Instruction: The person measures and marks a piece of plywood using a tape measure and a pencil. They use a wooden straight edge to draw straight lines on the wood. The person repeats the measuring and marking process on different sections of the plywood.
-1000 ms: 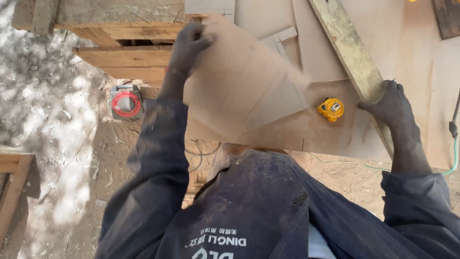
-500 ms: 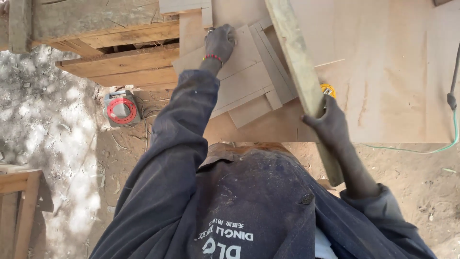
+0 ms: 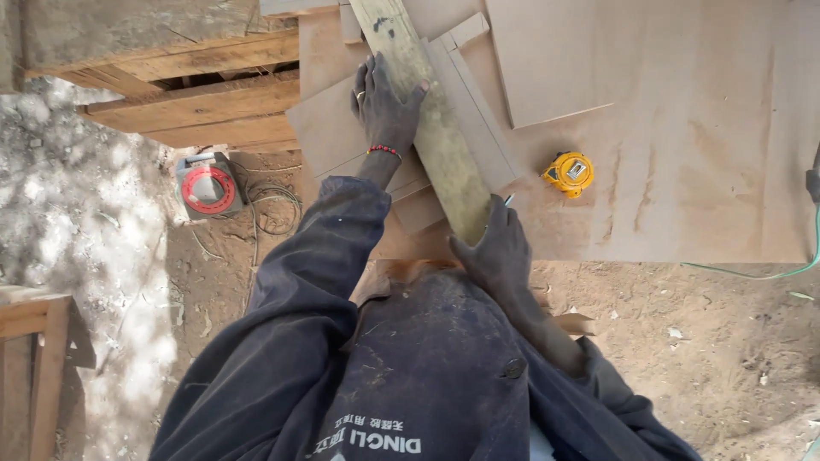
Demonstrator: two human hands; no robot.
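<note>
A long pale wooden plank (image 3: 427,111) lies slanted across several cut brown board pieces (image 3: 329,128) on a large brown sheet (image 3: 683,154). My left hand (image 3: 384,102) is spread over the plank's far part, thumb across it, pressing it onto the boards. At the plank's near end my right hand (image 3: 495,248) is closed around it, with a small blue tip showing just above the fingers. A yellow tape measure (image 3: 568,173) rests on the sheet, right of the plank and close to my right hand.
A red and grey cable reel (image 3: 207,186) with loose wire sits on the dirt at left. Rough timber beams (image 3: 196,94) lie beyond it. A green cord (image 3: 752,273) trails along the sheet's near edge. Wooden frame pieces (image 3: 30,358) stand at the lower left.
The plank has swung left across the small boards. My left hand went from the board pieces onto the plank, and my right hand slid down to its near end, uncovering the tape measure.
</note>
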